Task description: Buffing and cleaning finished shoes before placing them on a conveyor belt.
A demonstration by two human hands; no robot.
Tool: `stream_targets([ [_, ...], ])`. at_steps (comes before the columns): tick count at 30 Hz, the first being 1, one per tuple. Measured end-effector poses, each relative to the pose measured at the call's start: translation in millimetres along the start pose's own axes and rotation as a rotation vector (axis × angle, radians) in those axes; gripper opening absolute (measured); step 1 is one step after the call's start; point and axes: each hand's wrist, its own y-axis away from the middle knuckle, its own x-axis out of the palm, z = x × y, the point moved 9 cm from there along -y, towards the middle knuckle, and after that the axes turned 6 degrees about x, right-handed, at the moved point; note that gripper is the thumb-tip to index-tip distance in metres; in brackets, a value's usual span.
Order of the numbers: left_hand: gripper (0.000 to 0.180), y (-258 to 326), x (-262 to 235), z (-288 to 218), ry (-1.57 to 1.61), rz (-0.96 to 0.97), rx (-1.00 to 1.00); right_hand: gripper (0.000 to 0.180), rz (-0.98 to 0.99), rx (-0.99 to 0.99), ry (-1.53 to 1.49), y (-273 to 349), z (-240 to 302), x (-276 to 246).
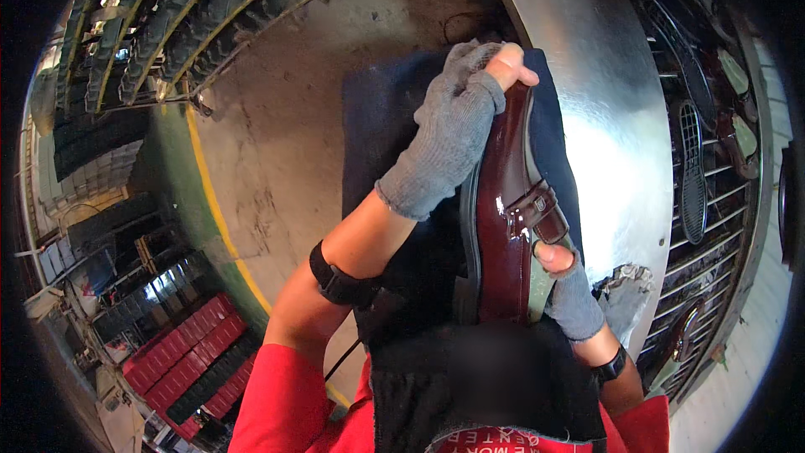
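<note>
A glossy dark reddish-brown loafer (501, 260) with a buckled strap lies on its side against my dark apron (377, 109), a pale green shoe last (541, 285) showing at its opening. My left hand (457, 122), in a grey fingerless glove, is closed over the far, toe end. Its thumb presses on the upper, and its other fingers are mostly hidden. Nearer me, my right hand (572, 292), gloved alike, grips the last and the shoe's side just below the strap. The fingers beneath are out of sight. The dark sole edge faces left.
A shiny metal bench surface (608, 117) curves along the right side. Beyond it, a barred rack (704, 268) carries a black sole (691, 172) and several shoes on lasts. Shelving (193, 25) with dark items stands far left, above red slotted trays (189, 344). A yellow line (214, 201) crosses the floor.
</note>
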Motion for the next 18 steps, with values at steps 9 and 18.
stream_targets([
  [9,0.048,100.2,-6.4,-26.7,-0.15,-0.437,0.448,0.068,-0.144,0.031,0.05,9.6,7.3,21.0],
  [18,0.068,75.8,-16.3,-31.8,0.017,-0.21,0.388,0.058,-0.136,-0.109,-0.013,-6.6,30.0,35.5],
])
